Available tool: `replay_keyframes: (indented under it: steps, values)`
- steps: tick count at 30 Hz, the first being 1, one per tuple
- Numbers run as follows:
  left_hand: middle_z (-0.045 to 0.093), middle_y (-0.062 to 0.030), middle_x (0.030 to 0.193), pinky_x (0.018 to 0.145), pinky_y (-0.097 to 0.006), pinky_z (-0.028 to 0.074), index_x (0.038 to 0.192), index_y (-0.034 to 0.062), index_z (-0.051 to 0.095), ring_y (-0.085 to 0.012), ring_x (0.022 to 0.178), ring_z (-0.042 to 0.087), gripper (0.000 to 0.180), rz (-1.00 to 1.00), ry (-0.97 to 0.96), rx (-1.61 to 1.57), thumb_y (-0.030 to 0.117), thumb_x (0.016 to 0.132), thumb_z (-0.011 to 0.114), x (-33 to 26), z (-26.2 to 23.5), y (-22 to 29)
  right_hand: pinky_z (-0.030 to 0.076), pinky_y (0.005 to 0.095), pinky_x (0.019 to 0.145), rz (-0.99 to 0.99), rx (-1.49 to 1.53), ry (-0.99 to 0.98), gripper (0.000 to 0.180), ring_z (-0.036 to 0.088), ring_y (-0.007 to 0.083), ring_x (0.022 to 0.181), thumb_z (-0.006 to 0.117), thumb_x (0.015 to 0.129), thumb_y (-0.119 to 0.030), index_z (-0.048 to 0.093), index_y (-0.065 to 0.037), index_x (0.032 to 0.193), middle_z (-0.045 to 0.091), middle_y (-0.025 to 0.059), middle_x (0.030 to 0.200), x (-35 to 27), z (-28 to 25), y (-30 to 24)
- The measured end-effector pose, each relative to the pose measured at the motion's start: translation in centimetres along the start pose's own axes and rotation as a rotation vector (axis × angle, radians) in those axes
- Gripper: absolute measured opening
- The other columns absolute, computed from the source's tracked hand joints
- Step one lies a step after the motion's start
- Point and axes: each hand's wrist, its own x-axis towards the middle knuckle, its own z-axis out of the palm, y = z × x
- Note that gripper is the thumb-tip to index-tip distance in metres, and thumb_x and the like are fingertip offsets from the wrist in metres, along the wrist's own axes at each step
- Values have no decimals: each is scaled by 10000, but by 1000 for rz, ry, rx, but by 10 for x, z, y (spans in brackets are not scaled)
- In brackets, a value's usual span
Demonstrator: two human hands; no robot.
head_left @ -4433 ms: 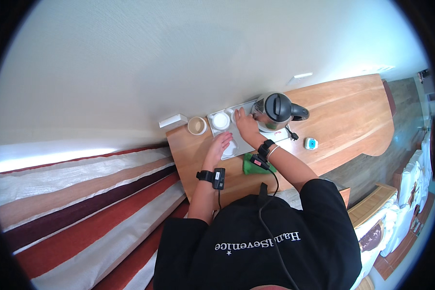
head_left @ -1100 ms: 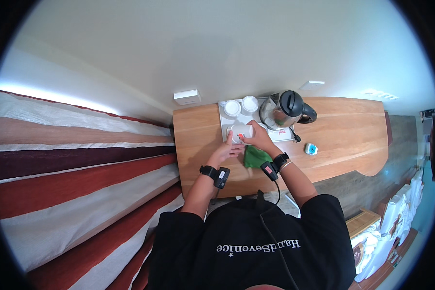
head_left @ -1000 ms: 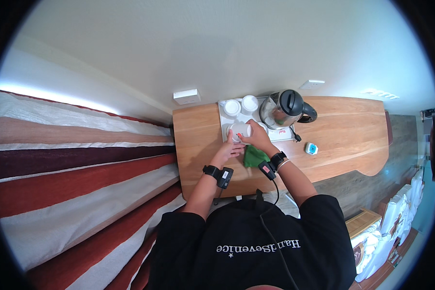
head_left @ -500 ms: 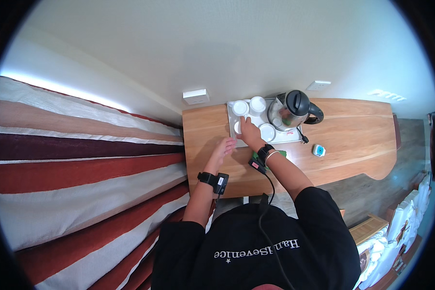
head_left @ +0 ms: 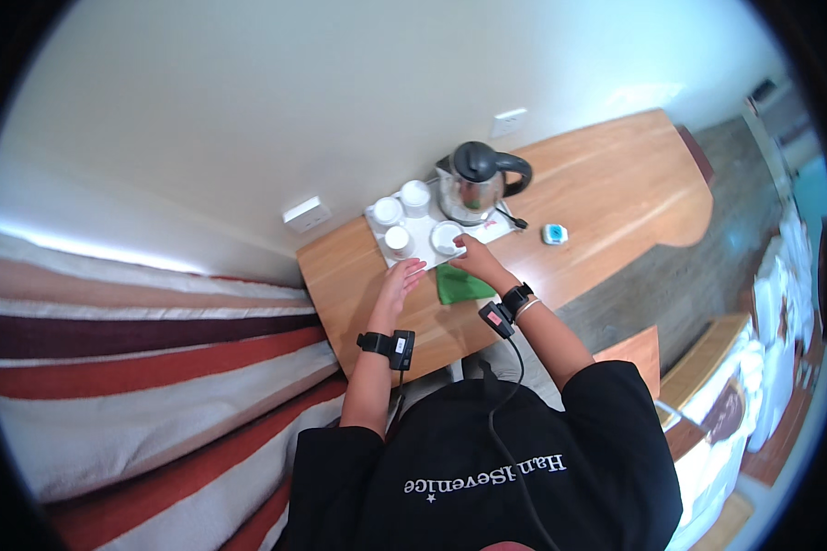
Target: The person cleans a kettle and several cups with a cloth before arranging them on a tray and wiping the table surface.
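Observation:
A white tray (head_left: 498, 227) on the wooden table holds several white cups with pale covers. My right hand (head_left: 476, 259) is at the near right cup (head_left: 447, 238); its bent fingers are apart at the cup's right edge, and nothing shows gripped in them. Close to the tray's near left corner is my left hand (head_left: 400, 283), open, fingers stretched out, nearest to the near left cup (head_left: 398, 241). Behind these stand a far left cup (head_left: 388, 211) and a far right cup (head_left: 415, 196). A folded green cloth (head_left: 461, 284) lies just below my right hand.
A clear kettle (head_left: 473, 188) with black lid and handle stands on the tray's right, its black plug (head_left: 519, 223) beside it. A small white-and-blue device (head_left: 554, 233) lies on the table (head_left: 616, 193). Wall sockets (head_left: 307, 215) sit behind; a striped curtain (head_left: 156, 358) hangs left.
The view has turned and shifted, so table and tray appear tilted. My right hand has left the near left cup for the near right one. The left hand stays near the tray's corner.

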Motion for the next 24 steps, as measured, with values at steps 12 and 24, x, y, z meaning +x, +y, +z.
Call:
replay_keyframes:
  steps: [12, 24]
  values:
    - [590, -99, 1329, 943, -278, 451, 1270, 36, 534, -191, 1183, 574, 383, -133, -218, -94, 300, 1008, 445, 44, 114, -30, 535, 329, 839, 278, 90, 332, 332, 686, 246, 942, 715, 813, -196, 631, -9, 1075, 702, 149, 988, -90, -118, 100]
    - [596, -90, 1329, 1006, -299, 392, 1246, 54, 545, -195, 1223, 554, 380, -94, 110, -343, 317, 980, 475, 56, 138, -58, 438, 474, 925, 139, -560, 272, 525, 529, 372, 1101, 790, 668, -149, 580, -133, 1148, 573, 137, 1165, -52, -190, 172]
